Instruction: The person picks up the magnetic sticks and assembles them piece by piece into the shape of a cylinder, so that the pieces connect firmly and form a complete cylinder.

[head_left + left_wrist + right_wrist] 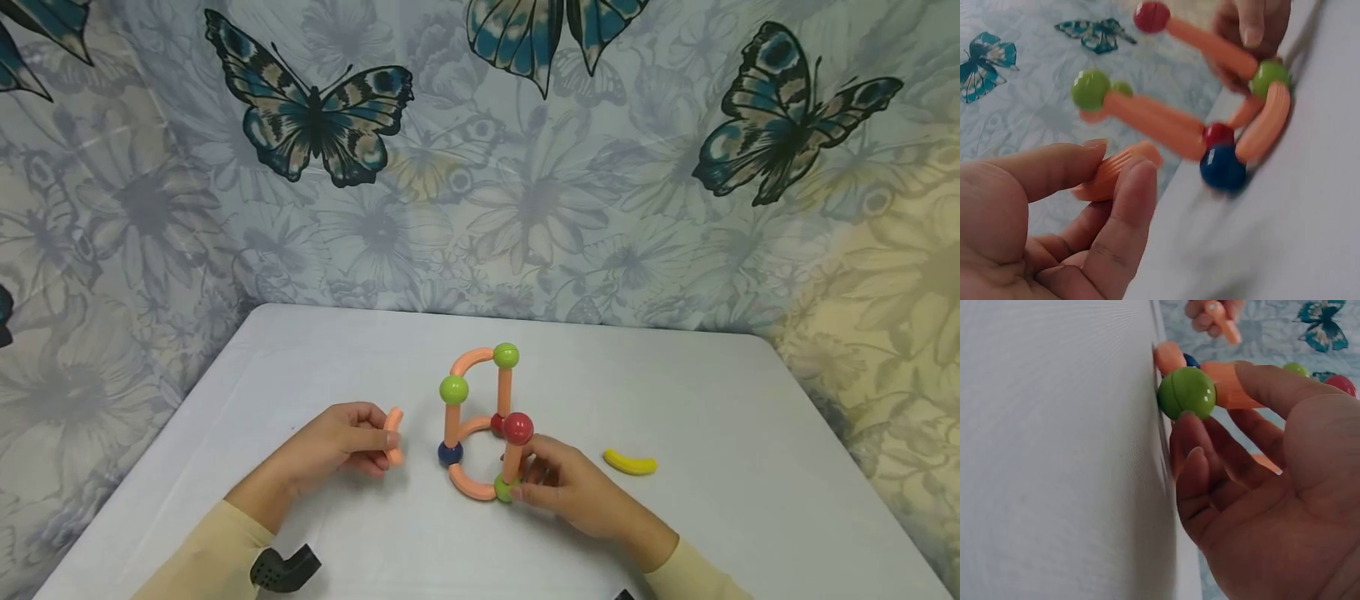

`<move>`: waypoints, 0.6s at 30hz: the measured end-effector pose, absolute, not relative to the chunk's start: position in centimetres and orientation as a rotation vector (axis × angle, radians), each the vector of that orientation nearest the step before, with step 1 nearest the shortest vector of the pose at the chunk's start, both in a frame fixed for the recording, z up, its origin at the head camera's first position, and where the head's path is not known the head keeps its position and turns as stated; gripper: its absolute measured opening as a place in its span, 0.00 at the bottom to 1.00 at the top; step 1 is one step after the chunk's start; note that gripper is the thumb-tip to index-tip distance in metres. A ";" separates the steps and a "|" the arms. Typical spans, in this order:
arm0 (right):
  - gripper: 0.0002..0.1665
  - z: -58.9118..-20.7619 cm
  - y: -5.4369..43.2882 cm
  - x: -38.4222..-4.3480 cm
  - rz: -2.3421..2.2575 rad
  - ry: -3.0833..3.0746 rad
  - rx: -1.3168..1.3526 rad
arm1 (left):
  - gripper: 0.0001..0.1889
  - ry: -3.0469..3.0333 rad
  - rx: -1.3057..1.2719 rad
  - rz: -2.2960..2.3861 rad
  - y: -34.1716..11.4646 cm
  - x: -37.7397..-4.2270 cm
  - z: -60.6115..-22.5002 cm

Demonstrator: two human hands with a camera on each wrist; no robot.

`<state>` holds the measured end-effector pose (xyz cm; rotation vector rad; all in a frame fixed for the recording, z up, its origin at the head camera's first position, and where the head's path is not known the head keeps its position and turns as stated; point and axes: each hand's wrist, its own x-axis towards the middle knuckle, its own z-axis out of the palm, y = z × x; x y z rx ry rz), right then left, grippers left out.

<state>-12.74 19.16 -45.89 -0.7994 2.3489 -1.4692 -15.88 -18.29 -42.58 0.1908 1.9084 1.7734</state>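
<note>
On the table stands a frame of orange sticks and coloured balls. Curved orange sticks [471, 485] link its lower blue [450, 453], red and green balls [1269, 78]. Three upright orange sticks rise from these, and another curved stick [471, 358] joins the two upper green balls [453, 390]. A red ball [518, 428] tops the front right upright. My right hand [573, 487] grips that upright orange stick [1229, 384] low down, fingers beside the lower green ball [1186, 394]. Left of the frame, my left hand [341, 446] pinches a loose curved orange stick [1119, 169] between thumb and fingers.
A yellow curved stick [630, 462] lies on the white table [712, 400] to the right of my right hand. Behind the table hangs a floral backdrop [540, 208] with butterflies. A black device [285, 569] sits at my left wrist.
</note>
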 end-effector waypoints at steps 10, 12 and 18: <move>0.19 -44.7 18.7 -12.3 -1.545 2.477 -0.799 | 0.12 1.682 0.308 1.903 -13.6 -13.1 -41.0; 0.19 -44.6 18.5 -12.3 -1.557 2.488 -0.812 | 0.12 1.659 0.314 1.910 -12.8 -13.0 -40.9; 0.14 -44.3 17.8 -12.4 -1.612 2.480 -0.855 | 0.15 1.608 0.272 1.947 -11.3 -13.2 -40.7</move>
